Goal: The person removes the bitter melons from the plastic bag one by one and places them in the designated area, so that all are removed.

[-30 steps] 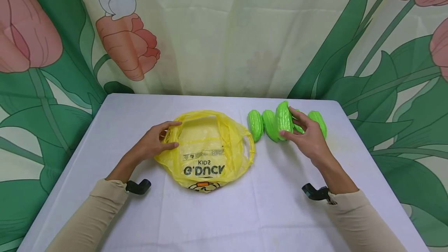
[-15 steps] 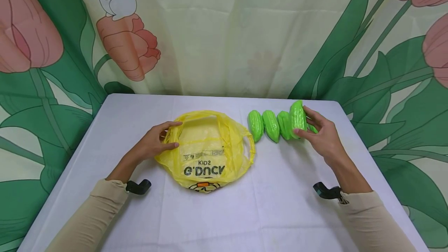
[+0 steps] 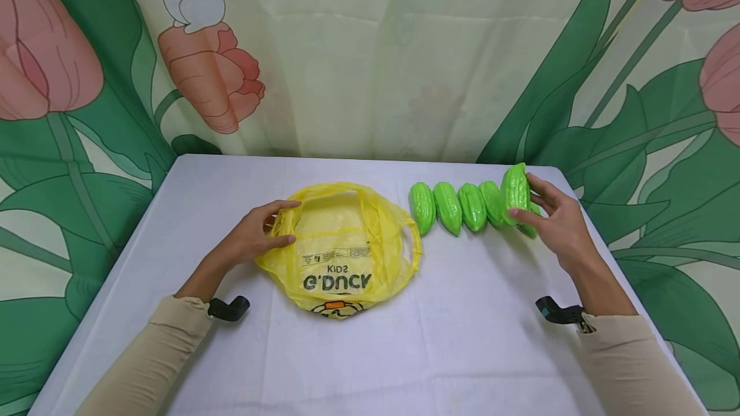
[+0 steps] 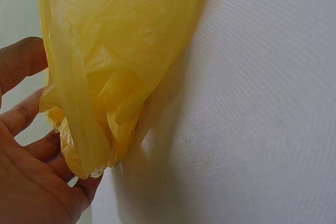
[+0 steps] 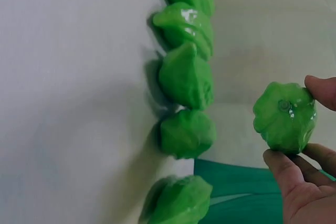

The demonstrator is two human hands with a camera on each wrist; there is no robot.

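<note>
A yellow plastic bag [image 3: 347, 236] with black print lies on the table, its mouth spread wide. My left hand [image 3: 245, 236] holds its left rim, thumb and index finger apart at the edge. The left wrist view shows the fingers [image 4: 16, 119] against the crumpled side of the bag [image 4: 136, 30]. My right hand [image 3: 557, 220] grips a glossy green bitter gourd [image 3: 516, 194] between thumb and fingers, raised above the table. Several more bitter gourds [image 3: 472, 207] lie in a row right of the bag; the held one partly hides the rightmost [image 3: 532, 226].
The table [image 3: 370, 364] has a white cloth. A printed curtain [image 3: 370, 69] with tulips, leaves and a carrot hangs behind it. The leftmost gourd [image 3: 422, 208] lies close beside the bag's right handle [image 3: 415, 246].
My right hand has moved rightward along the row with a bitter gourd in its grip, passing over the gourds lying there. The left hand and the bag have stayed put.
</note>
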